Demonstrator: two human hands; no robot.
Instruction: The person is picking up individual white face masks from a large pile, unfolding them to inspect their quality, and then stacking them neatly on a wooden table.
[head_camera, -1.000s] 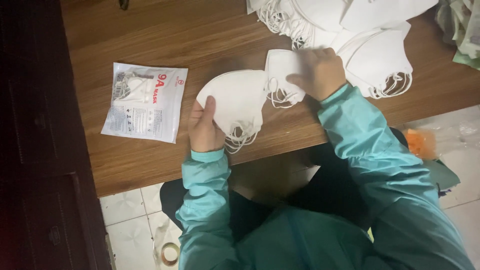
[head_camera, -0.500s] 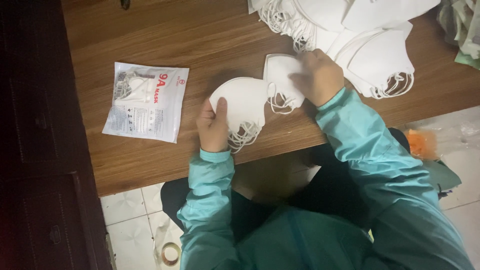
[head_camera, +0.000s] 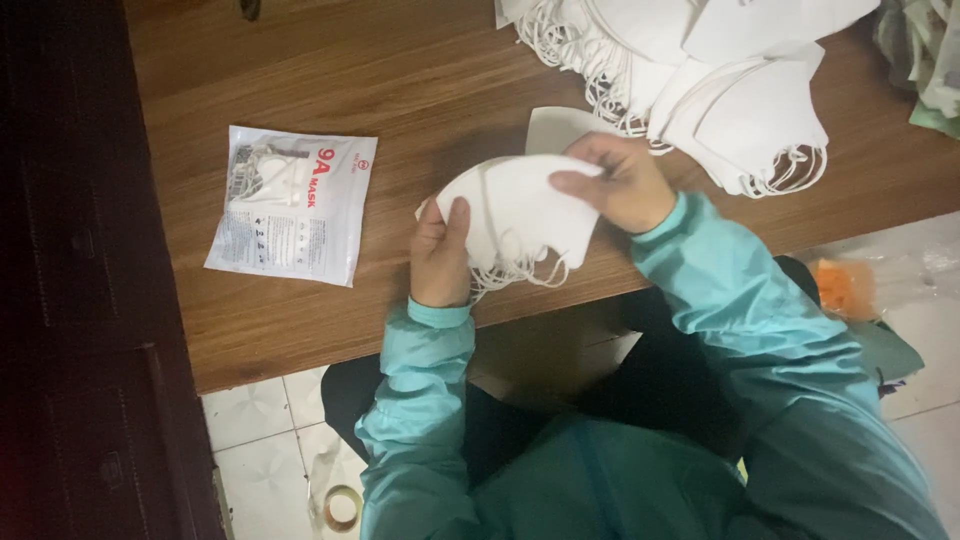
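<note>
My left hand (head_camera: 440, 255) grips the left end of a small stack of folded white face masks (head_camera: 515, 215) at the near edge of the wooden table (head_camera: 400, 90). My right hand (head_camera: 620, 182) pinches the right top edge of the same stack. Elastic ear loops hang from under the stack. One more white mask (head_camera: 560, 125) lies flat on the table just behind my hands. A big heap of loose white masks (head_camera: 700, 80) with tangled loops fills the far right of the table.
A sealed white mask packet (head_camera: 292, 203) lies flat on the table to the left. A dark cabinet (head_camera: 80, 300) stands along the left side. A tape roll (head_camera: 342, 508) sits on the tiled floor, and an orange packet (head_camera: 838, 288) lies at right.
My right hand has brought a mask from beside the heap over onto the stack that my left hand holds. Both hands now grip one stack together.
</note>
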